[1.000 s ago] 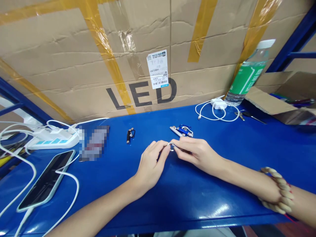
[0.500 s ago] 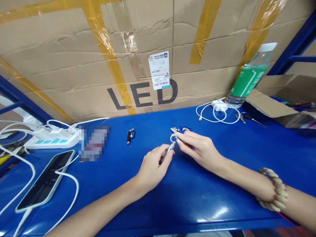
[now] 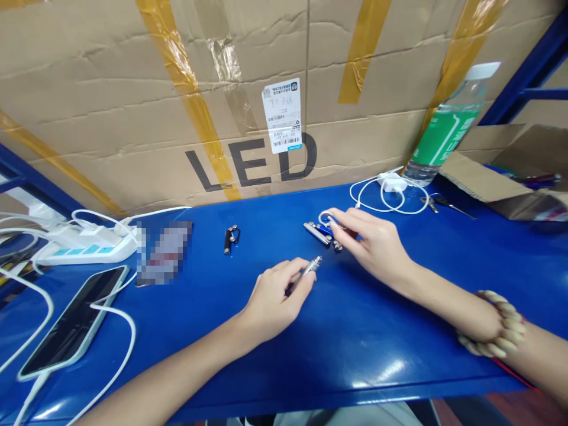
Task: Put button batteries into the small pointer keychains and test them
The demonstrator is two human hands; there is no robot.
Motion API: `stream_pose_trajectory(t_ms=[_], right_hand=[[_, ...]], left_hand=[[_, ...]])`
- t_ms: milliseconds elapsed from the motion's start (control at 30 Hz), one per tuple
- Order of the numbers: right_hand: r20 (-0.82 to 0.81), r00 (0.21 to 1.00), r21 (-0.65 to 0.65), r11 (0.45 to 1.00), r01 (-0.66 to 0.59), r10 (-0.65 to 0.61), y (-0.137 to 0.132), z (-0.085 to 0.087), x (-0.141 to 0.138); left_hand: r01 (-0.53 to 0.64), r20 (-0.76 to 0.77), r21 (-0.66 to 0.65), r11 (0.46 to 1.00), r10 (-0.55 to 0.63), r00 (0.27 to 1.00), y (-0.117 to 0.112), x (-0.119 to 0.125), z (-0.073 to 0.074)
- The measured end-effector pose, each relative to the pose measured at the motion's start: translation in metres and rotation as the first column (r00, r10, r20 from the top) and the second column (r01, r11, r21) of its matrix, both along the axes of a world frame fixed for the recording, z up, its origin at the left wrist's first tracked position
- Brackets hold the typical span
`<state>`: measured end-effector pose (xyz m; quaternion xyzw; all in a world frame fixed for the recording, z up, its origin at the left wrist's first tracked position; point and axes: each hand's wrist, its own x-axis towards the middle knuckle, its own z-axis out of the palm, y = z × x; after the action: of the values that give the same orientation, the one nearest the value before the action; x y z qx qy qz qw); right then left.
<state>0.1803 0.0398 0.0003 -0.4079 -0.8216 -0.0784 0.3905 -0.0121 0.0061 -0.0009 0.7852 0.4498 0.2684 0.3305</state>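
The left hand (image 3: 275,296) closes round a silver metal tube (image 3: 312,267), its narrow tip poking past the thumb, which I take it leaves that end reachable. Just beyond, the right hand (image 3: 377,244) pinches a pale curved clip (image 3: 323,215) between thumb and fingers, probably because so slim a piece offers little else to grip. A blue tube (image 3: 326,229), partly hidden by those fingers, lies by a second silver tube (image 3: 315,234) on the table (image 3: 284,373); a black tube (image 3: 228,242) sits well left, perhaps to avoid muddling them. Behind stands a big carton (image 3: 355,139).
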Motion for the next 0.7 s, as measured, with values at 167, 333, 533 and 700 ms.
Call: stream_pose_trajectory(t_ms=[167, 333, 533, 700], right_hand=[[0.109, 0.985, -0.217, 0.963, 0.157, -0.136, 0.017, -0.002, 0.015], [0.259, 0.941, -0.247, 0.927, 0.283, -0.218, 0.027, -0.008, 0.020], [0.270, 0.941, -0.224, 0.937, 0.269, -0.206, 0.028, -0.010, 0.027], [-0.158, 0.986, -0.304, 0.953, 0.006, -0.057, 0.016, -0.002, 0.012]], left_hand=[[-0.019, 0.030, -0.043, 0.999, 0.021, 0.999, -0.001, 0.000, 0.003], [-0.072, 0.081, -0.083, 0.994, 0.078, 0.994, 0.000, 0.001, 0.006], [-0.085, 0.109, -0.077, 0.993, 0.093, 0.990, 0.002, 0.002, 0.005], [-0.153, 0.149, -0.065, 0.986, 0.161, 0.976, 0.005, 0.002, 0.005]])
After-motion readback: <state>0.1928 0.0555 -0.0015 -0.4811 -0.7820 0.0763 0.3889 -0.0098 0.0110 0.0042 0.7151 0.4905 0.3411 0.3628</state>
